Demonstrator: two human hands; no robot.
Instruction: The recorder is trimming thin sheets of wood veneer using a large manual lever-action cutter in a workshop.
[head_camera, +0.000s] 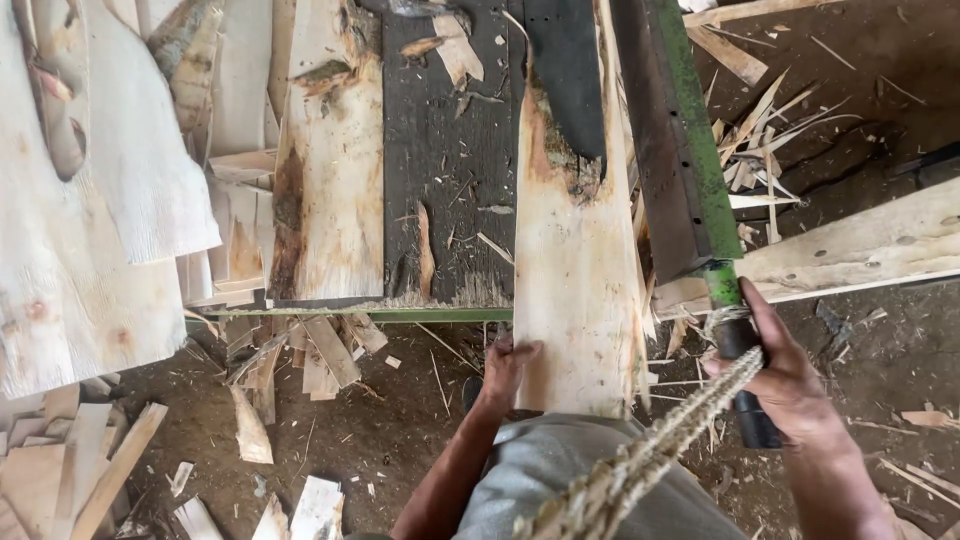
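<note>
A long pale veneer strip (575, 270) with a patch of bark near its far end lies on the dark cutting table (450, 150) and overhangs the near edge. My left hand (507, 365) grips the strip's near left edge. My right hand (785, 375) is closed around the black handle (750, 400) of a green lever blade (690, 140) that runs along the strip's right side. A frayed rope (640, 460) is tied at the handle and trails toward me.
Another veneer sheet (330, 170) lies on the table to the left. Large pale sheets (90, 200) are stacked at far left. A plank (860, 245) lies at right. Offcuts and splinters (300, 370) litter the dirt floor.
</note>
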